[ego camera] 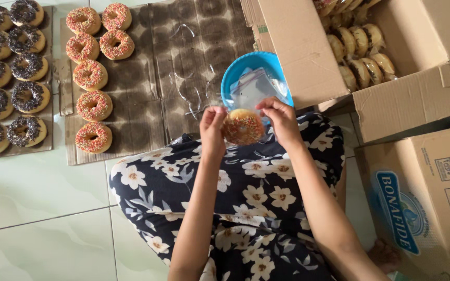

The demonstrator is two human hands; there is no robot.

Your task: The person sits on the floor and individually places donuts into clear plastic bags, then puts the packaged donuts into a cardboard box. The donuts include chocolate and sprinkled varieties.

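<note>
1. Cardboard on the floor carried chocolate doughnuts and sprinkled doughnuts.
2. The left hand and right hand held a bagged doughnut over the lap, fingers pinching its edges.
3. A blue bowl held clear bags.
4. An open box held wrapped doughnuts.

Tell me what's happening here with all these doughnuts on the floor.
A person seated on the tiled floor holds one sprinkle-topped doughnut between the left hand and right hand, over their lap, apparently inside a clear plastic bag. Just beyond it sits a blue bowl holding more clear bags. Colour-sprinkled doughnuts and chocolate-sprinkled doughnuts lie in rows on flattened cardboard. An open cardboard box on the right holds bagged doughnuts.
</note>
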